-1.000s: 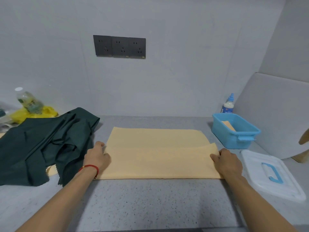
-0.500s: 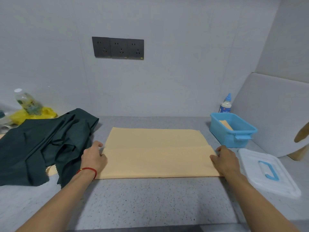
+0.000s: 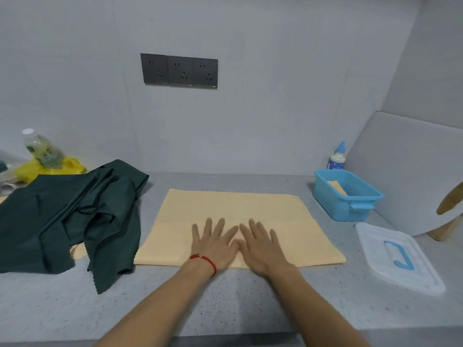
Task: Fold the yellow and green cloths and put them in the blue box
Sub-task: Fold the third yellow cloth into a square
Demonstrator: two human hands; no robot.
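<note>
Head view: a yellow cloth, folded once, lies mid-counter under the flat, spread left hand and right hand, holding nothing. The green cloth lies unfolded at left; the blue box waits at the right back edge.

Both hands' fingers motion-blurred; green cloth cut by left edge.

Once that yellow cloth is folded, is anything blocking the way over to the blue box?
Nothing visible does. The counter between the yellow cloth and the blue box is bare, and the box's lid lies off to the side. A folded piece already sits inside the box.
</note>
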